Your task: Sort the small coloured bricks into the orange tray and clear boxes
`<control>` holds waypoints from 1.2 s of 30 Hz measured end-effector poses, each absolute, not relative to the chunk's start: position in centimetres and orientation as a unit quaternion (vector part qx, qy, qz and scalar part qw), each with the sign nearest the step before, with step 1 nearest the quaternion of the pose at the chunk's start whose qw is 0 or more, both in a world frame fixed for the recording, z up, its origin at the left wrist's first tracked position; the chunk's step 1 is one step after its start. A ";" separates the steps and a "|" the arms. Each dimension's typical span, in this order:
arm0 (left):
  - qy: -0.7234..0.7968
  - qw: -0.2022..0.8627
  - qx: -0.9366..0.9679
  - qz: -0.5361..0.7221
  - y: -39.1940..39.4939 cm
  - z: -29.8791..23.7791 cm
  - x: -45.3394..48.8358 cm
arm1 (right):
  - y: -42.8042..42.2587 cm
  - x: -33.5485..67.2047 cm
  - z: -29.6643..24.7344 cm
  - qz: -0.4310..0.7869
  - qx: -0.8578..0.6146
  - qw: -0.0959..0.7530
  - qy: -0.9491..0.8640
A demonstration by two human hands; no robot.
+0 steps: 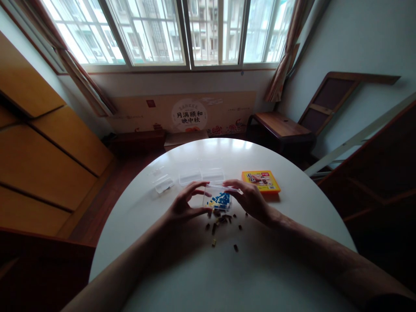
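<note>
A clear plastic box [208, 200] stands tilted over the table, with small blue and yellow blocks [222, 200] inside it. Fingers and thumb of my left hand [186, 203] grip its left side. At the upper right, my right hand [251, 198] has its fingers closed on the box's clear lid [231, 189], which is partly hidden by them. Just below the box, several small dark brown pieces [222, 220] lie loosely heaped. A yellowish piece [213, 243] and another dark piece [235, 248] lie nearer to me.
The round white table [156, 260] carries everything. Behind my hands are open clear containers [191, 177], with a smaller clear case [164, 185] to their left. A yellow box [261, 181] with a printed top lies beyond my right hand. A wooden chair [282, 125] stands past the table.
</note>
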State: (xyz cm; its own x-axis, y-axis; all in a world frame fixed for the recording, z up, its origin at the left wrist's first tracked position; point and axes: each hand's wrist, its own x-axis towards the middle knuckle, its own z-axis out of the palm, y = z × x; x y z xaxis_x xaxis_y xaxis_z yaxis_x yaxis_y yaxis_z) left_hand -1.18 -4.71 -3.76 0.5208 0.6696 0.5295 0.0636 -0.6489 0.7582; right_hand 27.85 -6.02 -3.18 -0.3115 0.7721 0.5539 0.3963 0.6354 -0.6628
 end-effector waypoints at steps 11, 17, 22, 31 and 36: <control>0.260 0.355 0.799 0.411 -5.1 -3.7 -1.4 | -5.9 27.9 -3.1 0.110 -0.346 0.486 -0.795; 0.243 0.357 0.805 0.408 -5.4 -3.2 -1.3 | -5.7 28.2 -2.8 -0.020 -0.287 0.484 -0.826; 0.250 0.258 0.833 0.420 -5.4 -2.8 -1.5 | -5.7 28.0 -2.3 0.000 -0.251 0.490 -0.835; 0.212 0.001 0.915 0.344 -5.0 -2.4 -3.5 | -5.6 28.8 -0.1 0.228 -0.204 0.423 -0.853; 0.155 -0.075 0.939 0.298 -5.5 -1.4 -3.3 | -6.6 29.4 0.6 0.212 -0.178 0.407 -0.871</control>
State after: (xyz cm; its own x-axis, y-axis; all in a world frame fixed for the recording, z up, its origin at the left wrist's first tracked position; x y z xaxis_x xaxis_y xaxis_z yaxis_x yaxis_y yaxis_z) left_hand -3.32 -5.50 -1.36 0.7739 0.2468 0.5832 0.3367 -0.9404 -0.0488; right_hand 29.36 -6.60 0.57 -0.6055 0.4826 0.6329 0.1385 0.8469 -0.5134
